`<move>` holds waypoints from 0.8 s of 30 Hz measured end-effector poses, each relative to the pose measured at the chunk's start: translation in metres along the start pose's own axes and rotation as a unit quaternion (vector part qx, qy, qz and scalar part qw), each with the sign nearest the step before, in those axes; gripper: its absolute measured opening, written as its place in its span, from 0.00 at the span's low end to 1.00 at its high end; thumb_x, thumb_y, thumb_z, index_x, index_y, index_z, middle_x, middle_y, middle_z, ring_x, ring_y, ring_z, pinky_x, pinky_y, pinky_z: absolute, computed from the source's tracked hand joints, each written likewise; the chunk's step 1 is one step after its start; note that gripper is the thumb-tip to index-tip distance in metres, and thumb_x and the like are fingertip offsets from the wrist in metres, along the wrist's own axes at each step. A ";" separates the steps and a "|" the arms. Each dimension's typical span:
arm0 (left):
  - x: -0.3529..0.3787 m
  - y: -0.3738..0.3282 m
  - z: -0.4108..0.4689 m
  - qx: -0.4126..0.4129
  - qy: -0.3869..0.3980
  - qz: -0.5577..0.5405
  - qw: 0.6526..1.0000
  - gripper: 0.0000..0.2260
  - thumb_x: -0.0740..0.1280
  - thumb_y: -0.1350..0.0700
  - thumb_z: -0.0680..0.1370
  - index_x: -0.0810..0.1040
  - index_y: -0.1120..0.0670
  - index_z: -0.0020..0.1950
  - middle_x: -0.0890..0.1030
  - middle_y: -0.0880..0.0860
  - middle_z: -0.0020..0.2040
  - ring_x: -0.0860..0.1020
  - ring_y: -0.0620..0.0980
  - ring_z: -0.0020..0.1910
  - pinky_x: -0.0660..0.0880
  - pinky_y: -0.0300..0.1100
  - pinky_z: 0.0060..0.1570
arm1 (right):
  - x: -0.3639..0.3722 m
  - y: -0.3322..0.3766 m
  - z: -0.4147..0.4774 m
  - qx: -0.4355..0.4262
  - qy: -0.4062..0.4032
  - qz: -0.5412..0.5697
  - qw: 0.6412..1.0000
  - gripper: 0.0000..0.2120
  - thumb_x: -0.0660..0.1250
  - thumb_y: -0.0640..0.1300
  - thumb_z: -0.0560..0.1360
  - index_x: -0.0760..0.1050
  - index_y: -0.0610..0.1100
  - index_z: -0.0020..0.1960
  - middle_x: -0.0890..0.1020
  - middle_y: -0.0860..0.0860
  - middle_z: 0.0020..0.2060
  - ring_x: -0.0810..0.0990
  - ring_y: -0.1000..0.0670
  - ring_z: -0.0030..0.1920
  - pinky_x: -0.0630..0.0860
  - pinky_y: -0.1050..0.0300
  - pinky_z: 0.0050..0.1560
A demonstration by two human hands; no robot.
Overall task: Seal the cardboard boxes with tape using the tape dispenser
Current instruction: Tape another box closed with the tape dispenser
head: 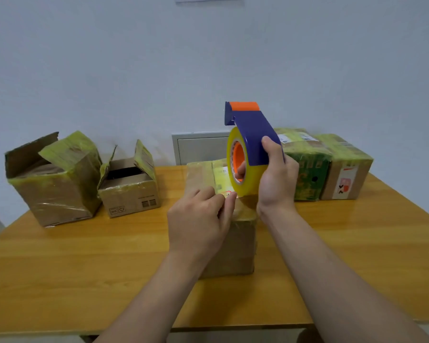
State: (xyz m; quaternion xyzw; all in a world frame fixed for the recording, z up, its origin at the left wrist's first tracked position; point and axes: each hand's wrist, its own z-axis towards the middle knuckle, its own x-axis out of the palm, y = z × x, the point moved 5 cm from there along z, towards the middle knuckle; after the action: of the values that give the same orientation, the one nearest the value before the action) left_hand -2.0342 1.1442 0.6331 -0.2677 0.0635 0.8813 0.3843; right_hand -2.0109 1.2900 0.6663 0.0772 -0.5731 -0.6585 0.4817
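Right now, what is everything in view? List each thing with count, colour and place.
tape dispenser: 1, blue with orange, held above the middle box
tape roll: 1, yellow, in the tape dispenser
middle box: 1, brown, closed, table centre
open boxes: 2, brown with yellowish tape, table's left
sealed boxes: 2, one green-printed, one brown, table's right
table: 1, wooden, under the boxes
wall panel: 1, grey, behind the table
hands: right hand grips the tape dispenser; left hand pinches at the tape roll's lower edge

Bare left hand [199, 220], bare right hand [279, 184], bare forearms [332, 268]
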 end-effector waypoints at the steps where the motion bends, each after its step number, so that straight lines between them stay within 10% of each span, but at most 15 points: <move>1: -0.002 -0.005 0.005 -0.012 0.014 0.011 1.000 0.21 0.67 0.43 0.83 0.83 0.52 0.34 0.76 0.47 0.32 0.71 0.47 0.32 0.66 0.43 0.27 | -0.004 0.003 -0.001 -0.007 -0.004 0.002 1.000 0.20 0.61 0.46 0.84 0.79 0.28 0.52 0.82 0.42 0.31 0.79 0.49 0.28 0.77 0.60 0.31; 8: 0.025 -0.044 -0.006 0.131 0.049 -0.018 0.990 0.17 0.65 0.41 0.83 0.84 0.51 0.43 0.80 0.50 0.44 0.76 0.50 0.42 0.73 0.43 0.34 | -0.022 0.025 -0.002 -0.031 -0.049 -0.015 0.998 0.15 0.61 0.44 0.84 0.81 0.37 0.47 0.82 0.51 0.28 0.80 0.55 0.27 0.75 0.64 0.29; 24: -0.006 -0.018 -0.006 -0.037 0.269 0.031 0.962 0.20 0.54 0.45 0.83 0.76 0.48 0.70 0.79 0.46 0.67 0.74 0.50 0.64 0.70 0.49 0.65 | -0.040 0.041 -0.011 -0.025 -0.051 -0.052 0.997 0.17 0.62 0.45 0.84 0.81 0.31 0.52 0.82 0.51 0.27 0.80 0.54 0.27 0.75 0.64 0.28</move>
State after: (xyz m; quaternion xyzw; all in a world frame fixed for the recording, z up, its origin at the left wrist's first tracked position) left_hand -2.0155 1.1510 0.6331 -0.5065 0.1403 0.7902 0.3153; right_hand -1.9606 1.3163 0.6789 0.0607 -0.5758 -0.6996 0.4187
